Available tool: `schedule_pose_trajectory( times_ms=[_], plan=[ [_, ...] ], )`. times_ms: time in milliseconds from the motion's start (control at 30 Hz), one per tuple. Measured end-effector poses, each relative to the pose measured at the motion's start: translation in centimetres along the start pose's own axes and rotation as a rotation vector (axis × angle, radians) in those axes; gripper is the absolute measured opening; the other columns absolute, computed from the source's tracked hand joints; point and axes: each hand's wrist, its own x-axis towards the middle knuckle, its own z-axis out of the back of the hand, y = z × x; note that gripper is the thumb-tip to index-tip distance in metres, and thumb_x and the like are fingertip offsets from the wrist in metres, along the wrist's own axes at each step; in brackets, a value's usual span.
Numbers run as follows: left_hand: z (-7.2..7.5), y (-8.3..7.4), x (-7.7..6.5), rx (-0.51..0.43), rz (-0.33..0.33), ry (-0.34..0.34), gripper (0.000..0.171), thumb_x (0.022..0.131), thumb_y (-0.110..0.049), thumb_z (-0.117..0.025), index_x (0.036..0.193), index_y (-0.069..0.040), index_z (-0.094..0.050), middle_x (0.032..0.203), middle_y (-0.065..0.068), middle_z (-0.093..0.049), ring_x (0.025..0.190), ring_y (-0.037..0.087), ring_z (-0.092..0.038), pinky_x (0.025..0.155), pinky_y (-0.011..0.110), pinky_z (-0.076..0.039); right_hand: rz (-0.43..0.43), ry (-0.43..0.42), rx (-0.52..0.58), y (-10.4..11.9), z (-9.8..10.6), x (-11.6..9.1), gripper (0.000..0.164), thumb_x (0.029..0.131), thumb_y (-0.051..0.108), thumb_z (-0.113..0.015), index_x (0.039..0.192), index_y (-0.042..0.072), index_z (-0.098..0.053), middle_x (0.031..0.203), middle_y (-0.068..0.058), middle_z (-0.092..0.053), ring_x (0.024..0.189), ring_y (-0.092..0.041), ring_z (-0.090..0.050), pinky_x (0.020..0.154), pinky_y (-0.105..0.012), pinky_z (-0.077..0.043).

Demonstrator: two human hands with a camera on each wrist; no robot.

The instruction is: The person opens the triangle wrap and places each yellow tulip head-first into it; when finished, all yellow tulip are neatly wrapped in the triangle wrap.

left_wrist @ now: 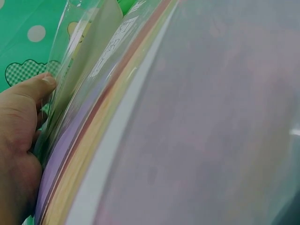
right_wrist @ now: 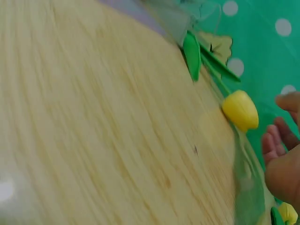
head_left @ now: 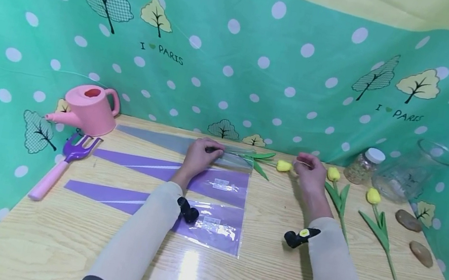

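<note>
In the head view my left hand point(head_left: 199, 156) holds a clear and grey tapered flower sleeve point(head_left: 152, 138) at the back of the table. A yellow tulip point(head_left: 284, 166) lies with its stem inside the sleeve, its bloom and leaf tips sticking out of the wide right end. The left wrist view has my thumb and fingers pinching the plastic of the sleeve point(left_wrist: 58, 101). Just right of the bloom is my right hand point(head_left: 310, 175), its fingers loosely bent and holding nothing. A small gap separates them from the bloom in the right wrist view.
Two purple sleeves point(head_left: 225, 185) lie in front. At left are a pink watering can point(head_left: 91, 111) and a purple garden fork point(head_left: 62, 166). Two more tulips point(head_left: 380, 230), a lidded jar point(head_left: 363, 167), a glass vase point(head_left: 403, 174) and two brown stones point(head_left: 421, 253) are at right.
</note>
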Motion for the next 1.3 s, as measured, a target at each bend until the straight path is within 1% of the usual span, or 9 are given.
schedule_pose_trajectory(
  times_ms=[67, 133, 233, 333, 467, 700, 900, 1000, 1300],
  plan=[
    [0.0, 0.0, 0.0, -0.003, 0.005, 0.003, 0.017, 0.094, -0.016, -0.076, 0.110, -0.012, -0.080, 0.119, 0.009, -0.074, 0.121, 0.029, -0.062, 0.115, 0.045, -0.043, 0.026, 0.074, -0.130, -0.5, 0.2, 0.2, 0.046, 0.101, 0.009, -0.062, 0.145, 0.004, -0.051, 0.141, -0.013, -0.057, 0.118, -0.018, -0.056, 0.100, -0.030, -0.050],
    [0.0, -0.1, -0.1, -0.004, 0.008, 0.005, 0.017, 0.094, -0.016, -0.076, 0.110, -0.012, -0.080, 0.120, 0.009, -0.074, 0.121, 0.029, -0.062, 0.115, 0.046, -0.043, 0.055, 0.137, -0.235, -1.0, 0.3, 0.3, 0.046, 0.101, 0.007, -0.061, 0.146, 0.005, -0.050, 0.145, -0.018, -0.055, 0.123, -0.024, -0.054, 0.100, -0.032, -0.049],
    [0.0, -0.1, -0.1, 0.004, 0.004, 0.006, 0.016, 0.094, -0.016, -0.076, 0.110, -0.013, -0.080, 0.119, 0.009, -0.074, 0.120, 0.029, -0.062, 0.115, 0.046, -0.043, 0.100, 0.185, -0.351, -1.6, 0.3, 0.4, 0.042, 0.101, 0.006, -0.061, 0.142, 0.004, -0.054, 0.140, -0.021, -0.056, 0.120, -0.028, -0.054, 0.098, -0.033, -0.046],
    [-0.1, 0.0, -0.1, 0.020, -0.004, 0.006, 0.017, 0.094, -0.016, -0.076, 0.110, -0.013, -0.080, 0.120, 0.009, -0.074, 0.120, 0.029, -0.063, 0.114, 0.045, -0.043, 0.129, 0.186, -0.385, -1.8, 0.1, 0.3, 0.037, 0.101, 0.007, -0.061, 0.138, 0.004, -0.058, 0.132, -0.021, -0.059, 0.114, -0.027, -0.054, 0.094, -0.033, -0.046],
    [-0.2, -0.1, -0.1, 0.029, -0.010, 0.008, 0.017, 0.094, -0.016, -0.076, 0.110, -0.013, -0.080, 0.120, 0.009, -0.074, 0.120, 0.029, -0.063, 0.115, 0.045, -0.043, 0.140, 0.173, -0.382, -1.7, 0.0, 0.2, 0.037, 0.101, 0.008, -0.059, 0.138, 0.004, -0.060, 0.132, -0.020, -0.059, 0.115, -0.027, -0.054, 0.095, -0.033, -0.046],
    [-0.2, -0.2, -0.1, 0.019, -0.021, -0.001, 0.017, 0.095, -0.017, -0.076, 0.110, -0.013, -0.080, 0.119, 0.009, -0.074, 0.120, 0.030, -0.062, 0.113, 0.045, -0.044, 0.143, 0.173, -0.304, -1.5, -0.8, 0.0, 0.035, 0.101, 0.007, -0.063, 0.136, 0.005, -0.062, 0.133, -0.020, -0.061, 0.121, -0.029, -0.057, 0.102, -0.036, -0.047],
    [-0.1, -0.3, -0.1, 0.020, -0.030, -0.004, 0.017, 0.095, -0.017, -0.076, 0.110, -0.013, -0.080, 0.119, 0.009, -0.074, 0.119, 0.030, -0.062, 0.112, 0.045, -0.046, 0.165, 0.185, -0.261, -1.2, -2.4, -0.3, 0.035, 0.101, 0.009, -0.065, 0.135, 0.006, -0.064, 0.131, -0.019, -0.063, 0.118, -0.027, -0.059, 0.099, -0.033, -0.049],
    [0.0, -0.3, -0.1, 0.018, -0.033, -0.003, 0.017, 0.094, -0.016, -0.076, 0.110, -0.013, -0.080, 0.120, 0.009, -0.075, 0.119, 0.030, -0.062, 0.112, 0.046, -0.046, 0.168, 0.194, -0.252, -1.1, -3.2, -0.5, 0.035, 0.100, 0.009, -0.065, 0.136, 0.006, -0.064, 0.131, -0.018, -0.064, 0.118, -0.026, -0.059, 0.101, -0.034, -0.050],
    [0.1, -0.3, -0.1, 0.024, -0.044, -0.007, 0.018, 0.094, -0.017, -0.076, 0.111, -0.013, -0.080, 0.120, 0.009, -0.075, 0.120, 0.030, -0.062, 0.112, 0.046, -0.045, 0.142, 0.195, -0.207, -0.9, -5.9, -0.9, 0.033, 0.097, 0.009, -0.069, 0.130, 0.008, -0.067, 0.124, -0.015, -0.066, 0.113, -0.025, -0.061, 0.103, -0.037, -0.053]
  ],
)
